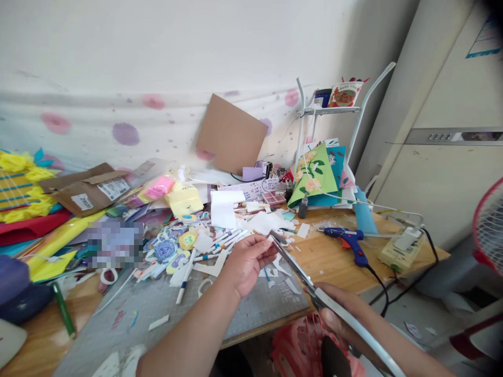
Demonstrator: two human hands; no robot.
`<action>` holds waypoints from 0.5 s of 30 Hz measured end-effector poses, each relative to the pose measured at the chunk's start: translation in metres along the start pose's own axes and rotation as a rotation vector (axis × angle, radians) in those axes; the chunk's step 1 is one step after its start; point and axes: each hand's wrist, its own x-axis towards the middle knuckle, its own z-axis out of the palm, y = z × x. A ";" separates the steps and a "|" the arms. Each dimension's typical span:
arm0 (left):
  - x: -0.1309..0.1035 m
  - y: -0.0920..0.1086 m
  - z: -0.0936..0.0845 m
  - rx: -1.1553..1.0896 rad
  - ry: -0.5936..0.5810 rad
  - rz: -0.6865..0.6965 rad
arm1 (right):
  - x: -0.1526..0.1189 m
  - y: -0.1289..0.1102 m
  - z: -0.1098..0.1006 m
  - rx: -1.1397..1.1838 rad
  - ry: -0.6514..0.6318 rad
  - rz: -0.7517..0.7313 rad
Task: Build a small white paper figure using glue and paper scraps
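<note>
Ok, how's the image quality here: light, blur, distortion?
Head view: soft light, the wall dimming toward the tall pale unit; head view: that unit slants, perhaps wide-angle distortion; head view: left hand clearly outlined, handwritten sheet illegible; head view: pixelated patch at left, dark top right corner.

Scissors [310,287] gripped in right hand [341,297], with long, slim metal blades and pale, whitish-grey handle. Slant diagonally from lower right corner, up and leftward to middle of view, tips just beside fingertips of left hand [247,262]. Seem narrowly parted near tips. Pinched between left thumb and fingers: small whitish scrap [271,239], mostly covered, right by blade ends. Too small to tell outline, or whether touching metal.
</note>
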 end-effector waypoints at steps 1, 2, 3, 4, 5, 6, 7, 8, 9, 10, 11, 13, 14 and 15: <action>0.001 -0.001 0.000 0.007 0.009 -0.003 | 0.001 0.001 0.000 -0.004 0.006 0.005; 0.001 -0.001 0.001 0.013 0.018 -0.004 | 0.001 0.002 0.001 -0.006 0.009 0.011; 0.001 -0.001 0.001 0.019 0.025 -0.004 | 0.002 0.002 0.001 -0.004 0.008 0.020; 0.002 -0.001 0.002 0.025 0.029 -0.004 | 0.002 0.003 0.001 0.001 0.005 0.031; 0.002 -0.001 0.003 0.032 0.032 -0.003 | 0.002 0.003 0.002 0.005 0.001 0.042; 0.002 0.000 0.004 0.039 0.034 -0.003 | 0.003 0.003 0.002 0.005 0.000 0.054; 0.002 0.000 0.004 0.046 0.036 -0.002 | 0.003 0.004 0.002 0.003 0.000 0.066; 0.003 0.000 0.005 0.053 0.038 -0.002 | 0.003 0.004 0.002 -0.001 0.003 0.077; 0.003 0.001 0.005 0.059 0.039 -0.002 | 0.003 0.005 0.001 -0.008 0.010 0.085; 0.004 0.001 0.005 0.064 0.041 -0.003 | 0.003 0.006 0.001 -0.017 0.020 0.091; 0.005 0.001 0.005 0.069 0.041 -0.004 | 0.003 0.006 0.001 -0.027 0.033 0.097; 0.006 0.001 0.006 0.076 0.040 -0.007 | 0.004 0.007 0.001 -0.054 0.060 0.098; 0.006 0.001 0.006 0.078 0.040 -0.007 | 0.004 0.008 0.001 -0.064 0.069 0.097; 0.006 0.001 0.006 0.079 0.040 -0.008 | 0.003 0.008 0.002 -0.067 0.075 0.097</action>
